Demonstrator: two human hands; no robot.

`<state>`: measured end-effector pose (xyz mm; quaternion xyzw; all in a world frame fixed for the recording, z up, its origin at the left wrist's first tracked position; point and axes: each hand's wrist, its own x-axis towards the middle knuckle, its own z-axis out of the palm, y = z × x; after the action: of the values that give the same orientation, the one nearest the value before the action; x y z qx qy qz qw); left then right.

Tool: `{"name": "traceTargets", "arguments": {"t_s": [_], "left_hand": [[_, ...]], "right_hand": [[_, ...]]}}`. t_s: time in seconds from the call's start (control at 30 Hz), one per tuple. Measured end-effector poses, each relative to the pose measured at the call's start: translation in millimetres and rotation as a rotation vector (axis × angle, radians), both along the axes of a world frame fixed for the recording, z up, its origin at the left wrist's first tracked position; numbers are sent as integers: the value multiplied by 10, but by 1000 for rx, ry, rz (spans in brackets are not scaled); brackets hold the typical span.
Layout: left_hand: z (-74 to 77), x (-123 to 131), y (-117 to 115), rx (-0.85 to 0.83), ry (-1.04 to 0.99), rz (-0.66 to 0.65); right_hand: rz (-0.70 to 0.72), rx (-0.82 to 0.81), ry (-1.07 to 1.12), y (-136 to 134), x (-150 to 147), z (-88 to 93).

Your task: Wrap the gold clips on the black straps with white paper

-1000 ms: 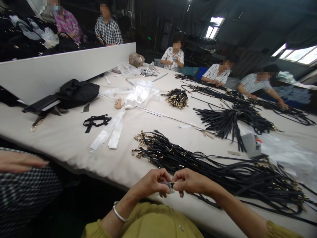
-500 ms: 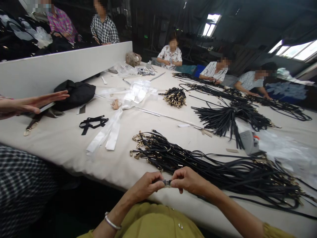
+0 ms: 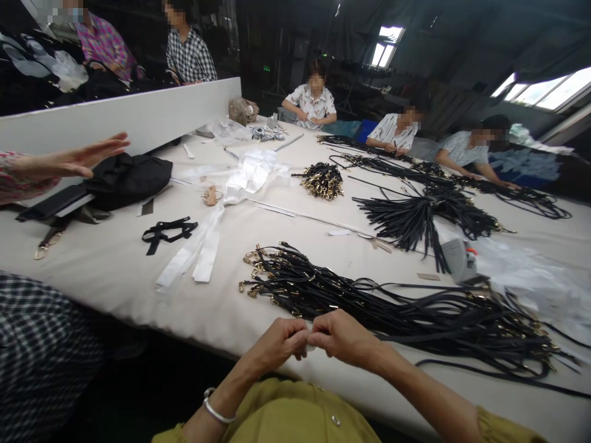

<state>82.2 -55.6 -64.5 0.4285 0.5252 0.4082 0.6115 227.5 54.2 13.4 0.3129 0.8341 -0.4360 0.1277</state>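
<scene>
Close in front of my body, at the table's near edge, my left hand (image 3: 282,343) and my right hand (image 3: 342,334) meet with fingertips pinched together. A small pale bit (image 3: 311,347) shows beneath the fingers; the rest of what they hold is hidden. Just beyond my hands lies a long bundle of thin black straps (image 3: 364,307) with gold-coloured clasps at the ends. It stretches away to the right.
A black strap loop (image 3: 168,232), white strips (image 3: 207,246) and a black bag (image 3: 132,178) lie to the left, below a co-worker's hand (image 3: 95,155). Further off are a clasp pile (image 3: 323,183), fanned straps (image 3: 406,215) and a grey tape dispenser (image 3: 455,261).
My hands have come closer together, covering the small dark and clear piece that showed between the fingertips. The co-worker's hand at the left has risen and uncovered a dark flat item.
</scene>
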Motion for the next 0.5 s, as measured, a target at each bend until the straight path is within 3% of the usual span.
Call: {"name": "traceTargets", "arguments": {"t_s": [0.13, 0.3, 0.4, 0.5], "left_hand": [[-25, -131, -104, 84, 114, 6], [-189, -391, -329, -27, 160, 24], [-202, -323, -300, 36, 172, 14], [-132, -115, -186, 105, 165, 32]], "right_hand": [[-84, -170, -40, 141, 202, -3], [-181, -239, -111, 366, 565, 81], [-178, -186, -101, 267, 487, 66], [-142, -168, -55, 75, 214, 17]]}}
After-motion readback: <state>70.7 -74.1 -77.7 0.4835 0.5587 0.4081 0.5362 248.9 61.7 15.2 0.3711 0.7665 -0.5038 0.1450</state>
